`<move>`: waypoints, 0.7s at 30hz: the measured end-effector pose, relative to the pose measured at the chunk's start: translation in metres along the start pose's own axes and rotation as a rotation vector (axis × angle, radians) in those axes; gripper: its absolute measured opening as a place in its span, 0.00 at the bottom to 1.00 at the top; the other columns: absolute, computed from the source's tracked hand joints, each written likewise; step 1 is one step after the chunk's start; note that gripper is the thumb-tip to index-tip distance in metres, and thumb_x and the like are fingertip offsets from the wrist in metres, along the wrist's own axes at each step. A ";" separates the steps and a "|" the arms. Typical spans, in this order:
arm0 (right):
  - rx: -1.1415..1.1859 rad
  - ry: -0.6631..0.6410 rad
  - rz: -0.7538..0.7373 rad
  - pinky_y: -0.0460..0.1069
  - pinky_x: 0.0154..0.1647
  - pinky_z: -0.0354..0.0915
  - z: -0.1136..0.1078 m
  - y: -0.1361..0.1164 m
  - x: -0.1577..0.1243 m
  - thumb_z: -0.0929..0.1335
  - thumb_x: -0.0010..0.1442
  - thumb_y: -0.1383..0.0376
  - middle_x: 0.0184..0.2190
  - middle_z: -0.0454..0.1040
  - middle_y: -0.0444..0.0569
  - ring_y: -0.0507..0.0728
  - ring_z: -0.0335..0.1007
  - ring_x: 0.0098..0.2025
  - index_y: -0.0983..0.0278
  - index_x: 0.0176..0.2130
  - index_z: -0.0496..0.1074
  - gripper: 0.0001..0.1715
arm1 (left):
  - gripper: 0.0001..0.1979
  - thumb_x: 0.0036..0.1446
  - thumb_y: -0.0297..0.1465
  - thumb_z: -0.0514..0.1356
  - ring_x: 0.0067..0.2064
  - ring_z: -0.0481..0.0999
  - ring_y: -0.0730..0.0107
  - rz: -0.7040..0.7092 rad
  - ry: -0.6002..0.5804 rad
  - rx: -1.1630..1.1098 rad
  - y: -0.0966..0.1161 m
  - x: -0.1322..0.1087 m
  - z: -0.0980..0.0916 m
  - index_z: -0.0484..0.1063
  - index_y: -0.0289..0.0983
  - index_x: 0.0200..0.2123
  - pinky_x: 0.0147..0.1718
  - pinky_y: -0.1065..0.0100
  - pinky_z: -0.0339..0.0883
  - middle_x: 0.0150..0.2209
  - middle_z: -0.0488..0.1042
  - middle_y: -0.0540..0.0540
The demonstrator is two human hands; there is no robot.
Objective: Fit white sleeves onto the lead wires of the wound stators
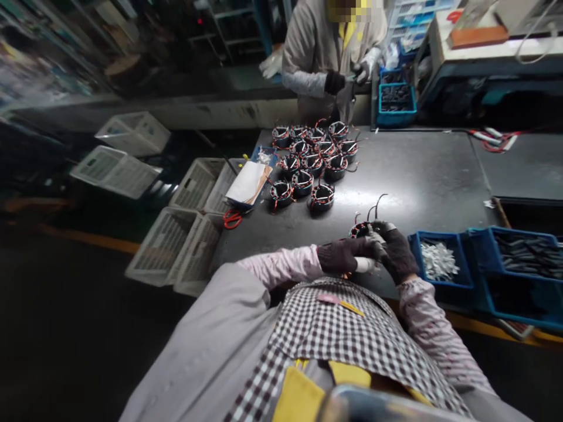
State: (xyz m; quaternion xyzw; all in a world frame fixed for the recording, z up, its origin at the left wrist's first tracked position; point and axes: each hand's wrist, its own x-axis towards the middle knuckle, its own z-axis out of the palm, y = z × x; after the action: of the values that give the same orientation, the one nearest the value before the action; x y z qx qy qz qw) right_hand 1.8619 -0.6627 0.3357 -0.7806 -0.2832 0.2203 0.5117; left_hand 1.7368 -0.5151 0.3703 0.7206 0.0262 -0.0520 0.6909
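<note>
Your 2 dark-gloved hands, left hand (347, 256) and right hand (397, 251), clasp 1 round black wire-wound coil ring (361, 230); it looks rigid, its thin leads delicate, so grip the rim.

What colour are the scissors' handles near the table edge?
Red. The small scissors with red loop handles lie on the dark grey table, seen in the head view.

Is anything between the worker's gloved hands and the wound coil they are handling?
Nothing visible. The left hand and right hand are both already on the coil at the near table edge; the cluster of coils lies farther back.
</note>
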 end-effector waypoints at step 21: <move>0.051 0.340 0.135 0.62 0.66 0.73 -0.071 0.077 -0.025 0.74 0.64 0.50 0.50 0.84 0.60 0.66 0.81 0.54 0.62 0.48 0.84 0.22 | 0.38 0.59 0.43 0.71 0.59 0.83 0.49 0.134 0.364 0.424 -0.052 0.014 -0.022 0.72 0.35 0.70 0.63 0.47 0.76 0.59 0.82 0.34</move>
State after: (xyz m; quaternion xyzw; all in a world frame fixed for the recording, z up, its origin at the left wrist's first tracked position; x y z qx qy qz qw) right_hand 1.9048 -0.7519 0.2931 -0.8105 -0.1340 0.1262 0.5561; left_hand 1.7460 -0.4915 0.3183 0.8465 0.0907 0.1195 0.5107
